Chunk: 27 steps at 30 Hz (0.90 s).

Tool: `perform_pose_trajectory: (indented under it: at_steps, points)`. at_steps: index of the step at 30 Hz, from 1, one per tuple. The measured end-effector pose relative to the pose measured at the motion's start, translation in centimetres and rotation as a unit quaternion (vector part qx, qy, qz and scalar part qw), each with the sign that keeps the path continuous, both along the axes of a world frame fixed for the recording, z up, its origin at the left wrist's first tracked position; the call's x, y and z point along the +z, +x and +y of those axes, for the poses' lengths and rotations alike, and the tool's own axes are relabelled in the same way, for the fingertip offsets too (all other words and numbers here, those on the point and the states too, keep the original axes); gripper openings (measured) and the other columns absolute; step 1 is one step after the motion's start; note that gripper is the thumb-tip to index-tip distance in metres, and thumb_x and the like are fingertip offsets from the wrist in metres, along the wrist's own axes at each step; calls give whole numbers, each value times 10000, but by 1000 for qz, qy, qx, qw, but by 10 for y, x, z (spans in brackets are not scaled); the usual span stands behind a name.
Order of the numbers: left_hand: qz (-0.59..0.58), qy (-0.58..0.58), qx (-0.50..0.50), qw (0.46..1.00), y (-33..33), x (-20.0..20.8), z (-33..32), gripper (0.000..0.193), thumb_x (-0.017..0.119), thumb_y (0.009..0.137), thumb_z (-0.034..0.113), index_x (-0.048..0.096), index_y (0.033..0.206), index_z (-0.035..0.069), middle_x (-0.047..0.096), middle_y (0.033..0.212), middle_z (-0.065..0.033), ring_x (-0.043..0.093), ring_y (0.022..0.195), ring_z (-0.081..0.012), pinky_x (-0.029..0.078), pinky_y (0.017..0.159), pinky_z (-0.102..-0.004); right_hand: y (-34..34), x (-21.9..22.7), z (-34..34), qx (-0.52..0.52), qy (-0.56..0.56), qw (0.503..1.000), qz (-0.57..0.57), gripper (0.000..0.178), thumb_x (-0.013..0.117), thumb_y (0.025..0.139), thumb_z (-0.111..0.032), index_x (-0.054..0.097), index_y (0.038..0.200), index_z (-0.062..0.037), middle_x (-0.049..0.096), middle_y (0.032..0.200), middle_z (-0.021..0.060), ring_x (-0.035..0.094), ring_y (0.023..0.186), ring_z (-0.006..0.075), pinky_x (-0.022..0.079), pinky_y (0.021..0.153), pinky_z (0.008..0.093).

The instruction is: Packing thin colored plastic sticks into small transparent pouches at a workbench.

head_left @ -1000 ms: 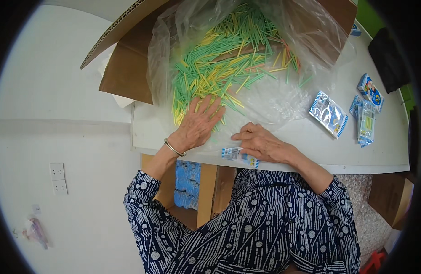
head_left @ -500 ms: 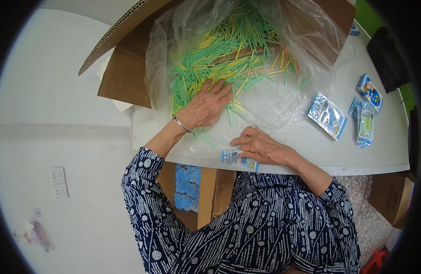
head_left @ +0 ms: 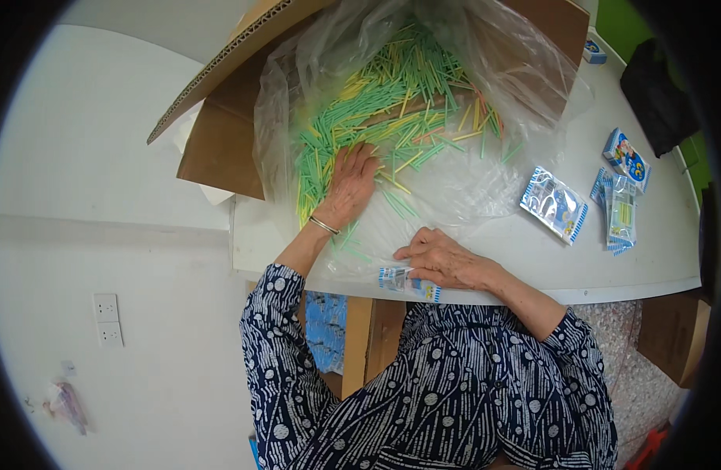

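Note:
A large heap of thin green and yellow sticks (head_left: pixel 353 113), with a few orange ones, lies on a clear plastic bag (head_left: pixel 474 184) that spills out of an open cardboard box (head_left: pixel 227 145). My left hand (head_left: pixel 349 188), with a bangle at the wrist, reaches into the near left side of the heap. Its fingers are stretched out, and the tips are partly hidden among the sticks. At the table's front edge my right hand (head_left: pixel 447 260) is closed on a small blue-and-white packet (head_left: pixel 394 277), pressing it flat. A few loose green sticks (head_left: pixel 398 205) lie on the plastic between my hands.
To the right on the white table (head_left: pixel 525 270) lie a silvery packet (head_left: pixel 555 205), a stick-filled packet (head_left: pixel 623 211) overlapping another, and a small blue box (head_left: pixel 628 159). A black bag (head_left: pixel 658 98) sits at the far right. Blue packets (head_left: pixel 325 329) fill a carton below the table.
My left hand has shifted slightly left, its fingers drawn closer together among the sticks. My right hand keeps the packet at the table edge. The view has moved a little.

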<state>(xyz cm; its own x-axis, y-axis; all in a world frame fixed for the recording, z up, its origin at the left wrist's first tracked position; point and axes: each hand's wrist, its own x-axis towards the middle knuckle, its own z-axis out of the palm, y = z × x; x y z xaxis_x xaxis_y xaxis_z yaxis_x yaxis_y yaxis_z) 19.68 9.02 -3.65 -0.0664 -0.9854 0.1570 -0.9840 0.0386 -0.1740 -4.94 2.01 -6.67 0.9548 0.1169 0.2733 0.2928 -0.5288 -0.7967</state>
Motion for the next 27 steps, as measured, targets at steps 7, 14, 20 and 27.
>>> perform_pose_trajectory:
  at_steps: [7, 14, 20, 27]
  points:
    - [-3, -6, 53, 999, -6, 19, 4, 538, 634, 720, 159, 462, 1179, -64, 414, 1288, -208, 360, 1236, -362, 261, 1045, -508, -3, -2, -2, -3, 12, 1000, 4, 232, 610, 853, -222, 660, 773, -10, 600, 1195, 54, 479, 1021, 238, 367, 937, 373]
    - [-72, 0, 40, 997, 2, 0, 1, 382, 566, 747, 101, 505, 1097, -40, 469, 1222, -194, 390, 1224, -347, 250, 1046, -534, 0, -1, -2, 4, 9, 1000, -7, 242, 599, 863, -228, 660, 787, -6, 599, 1201, 61, 479, 1029, 241, 366, 937, 373]
    - [-55, -5, 79, 995, -3, 14, 6, 243, 494, 794, 45, 494, 1028, -21, 532, 1130, -200, 440, 1195, -354, 232, 1049, -556, 0, -2, -4, 4, 40, 999, -5, 274, 573, 891, -254, 666, 829, -3, 617, 1161, 74, 492, 1026, 233, 359, 941, 369]
    - [383, -140, 218, 887, -26, 24, 5, 229, 477, 922, 82, 463, 1098, -64, 616, 1017, -190, 597, 926, -292, 430, 845, -369, 2, -8, -6, 6, 54, 999, 0, 291, 552, 901, -270, 636, 1018, -16, 635, 1009, 82, 484, 971, 232, 363, 908, 357]
